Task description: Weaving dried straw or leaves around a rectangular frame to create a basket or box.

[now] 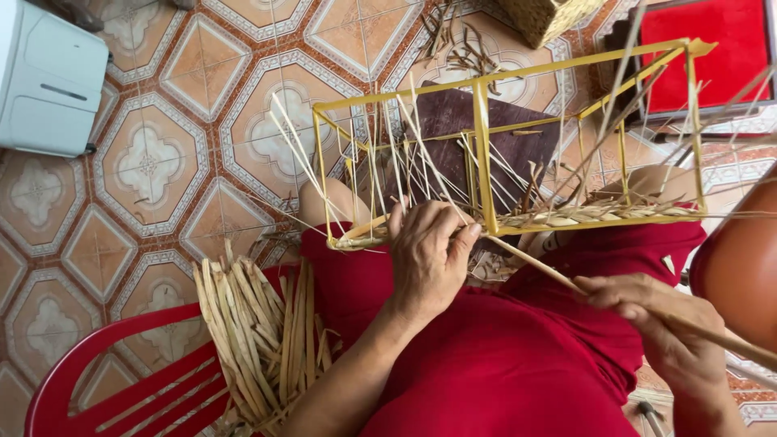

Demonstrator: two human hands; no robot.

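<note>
**Tiled floor, red chair and lap as work surfaces**

A patterned tile floor (146, 162) in brown and cream carries a white appliance (48, 77) at the upper left, scattered dry strips (461, 48) near the top and the corner of a woven basket (554, 16). A red plastic chair (89, 364) holds a bundle of dried straw strips (259, 340). The yellow frame (502, 154) rests on the person's red-clothed lap (518, 356).

I see the left hand (429, 255) raised at centre, back to camera, fingers curled forward in a pinch, forearm bare and angled up from below. The right hand (655, 324) sits lower right, fingers closed in a loose grip, thumb on top.
</note>
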